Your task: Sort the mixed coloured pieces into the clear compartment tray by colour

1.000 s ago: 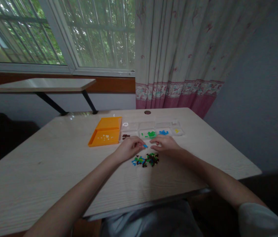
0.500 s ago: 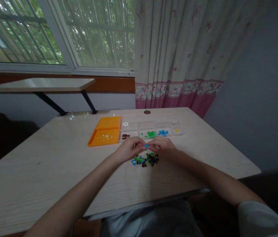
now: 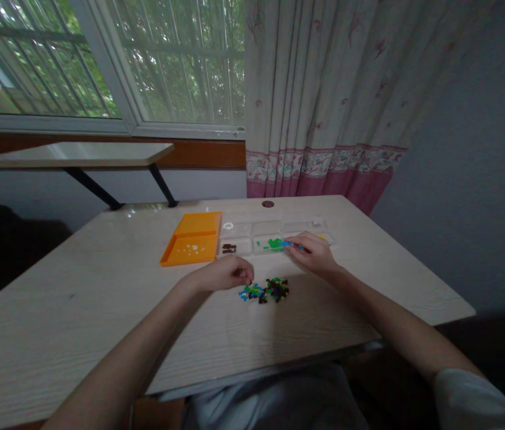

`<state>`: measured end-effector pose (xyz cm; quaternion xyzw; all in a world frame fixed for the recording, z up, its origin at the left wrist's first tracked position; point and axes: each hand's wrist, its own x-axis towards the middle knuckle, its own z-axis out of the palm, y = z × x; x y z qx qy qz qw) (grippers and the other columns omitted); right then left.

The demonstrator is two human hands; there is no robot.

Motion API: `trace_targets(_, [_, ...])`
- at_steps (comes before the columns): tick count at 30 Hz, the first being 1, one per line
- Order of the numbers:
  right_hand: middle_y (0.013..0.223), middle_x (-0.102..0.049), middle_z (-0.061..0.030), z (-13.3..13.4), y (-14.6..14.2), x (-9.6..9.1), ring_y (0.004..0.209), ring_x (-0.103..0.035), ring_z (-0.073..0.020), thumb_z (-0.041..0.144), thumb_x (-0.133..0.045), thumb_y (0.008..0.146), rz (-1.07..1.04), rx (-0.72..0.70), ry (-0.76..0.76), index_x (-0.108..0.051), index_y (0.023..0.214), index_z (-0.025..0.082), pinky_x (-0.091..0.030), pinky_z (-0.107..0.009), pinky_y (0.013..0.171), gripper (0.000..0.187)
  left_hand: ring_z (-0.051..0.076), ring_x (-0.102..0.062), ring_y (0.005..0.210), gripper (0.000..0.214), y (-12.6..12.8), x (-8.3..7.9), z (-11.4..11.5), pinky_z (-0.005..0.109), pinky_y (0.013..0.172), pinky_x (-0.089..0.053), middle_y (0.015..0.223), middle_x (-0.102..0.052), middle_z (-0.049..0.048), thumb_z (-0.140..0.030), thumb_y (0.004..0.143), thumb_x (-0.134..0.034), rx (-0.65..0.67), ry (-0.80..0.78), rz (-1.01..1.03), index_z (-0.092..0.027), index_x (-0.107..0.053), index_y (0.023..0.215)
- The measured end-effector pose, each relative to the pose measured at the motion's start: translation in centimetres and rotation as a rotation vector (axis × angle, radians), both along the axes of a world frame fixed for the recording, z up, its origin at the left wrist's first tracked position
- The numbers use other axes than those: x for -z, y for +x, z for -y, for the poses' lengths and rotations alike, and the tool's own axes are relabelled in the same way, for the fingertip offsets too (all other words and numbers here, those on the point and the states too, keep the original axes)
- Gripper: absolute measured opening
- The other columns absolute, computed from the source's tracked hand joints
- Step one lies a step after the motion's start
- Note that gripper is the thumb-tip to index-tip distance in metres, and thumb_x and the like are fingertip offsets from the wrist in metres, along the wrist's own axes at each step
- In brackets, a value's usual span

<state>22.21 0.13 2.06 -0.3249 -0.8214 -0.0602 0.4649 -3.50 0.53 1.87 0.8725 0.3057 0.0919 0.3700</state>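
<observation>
My right hand [image 3: 311,251] is over the compartment of blue pieces, its fingers pinched on a small blue plastic building piece [image 3: 285,243]. The hand hides most of the blue pieces below it. My left hand [image 3: 228,272] is curled closed at the left edge of a mixed pile of small building pieces [image 3: 274,289], coloured brown, green, blue and yellow. What its fingertips hold, if anything, is too small to make out. Green pieces [image 3: 274,243] and brown pieces [image 3: 229,248] lie in separate compartments of a clear plastic tray [image 3: 252,229].
An open orange case [image 3: 196,223] with several pale pieces [image 3: 191,249] stands left of the tray. A few yellow pieces [image 3: 321,236] show at the tray's right end. At the back left is a raised shelf [image 3: 77,154] on dark supports. The table's front edge is close to me.
My hands have parted from together above the pile. The right has moved forward and right to the tray with the blue building piece; the left has shifted left and slightly nearer.
</observation>
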Motion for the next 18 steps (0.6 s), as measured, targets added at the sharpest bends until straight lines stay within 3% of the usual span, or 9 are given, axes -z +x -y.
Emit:
trace_targets(13, [0.075,-0.066,-0.0033,0.20,0.14,-0.18,0.060,-0.056,-0.0096,0.023,-0.057,0.077,-0.032,0.002,0.038,-0.065,0.088,0.018,-0.046,-0.022,0.058,0.014,0.009,-0.047,0.057,0.016,0.15,0.21,-0.01,0.016,0.053,-0.035,0.064,-0.058,0.0006,-0.011,0.070,-0.047,-0.021,0.116,-0.063,-0.013,-0.062,0.074])
trace_targets(18, [0.080,-0.065,-0.0038,0.16,0.37,-0.54,0.065,-0.056,-0.0100,0.026,-0.056,0.079,0.022,0.059,-0.036,-0.065,0.088,0.018,-0.045,-0.021,0.061,0.015,0.009,-0.046,0.057,0.017,0.11,0.30,0.00,0.016,0.053,-0.034,0.064,-0.056,0.0000,-0.010,0.068,-0.046,-0.017,0.129,-0.061,-0.013,-0.061,0.074])
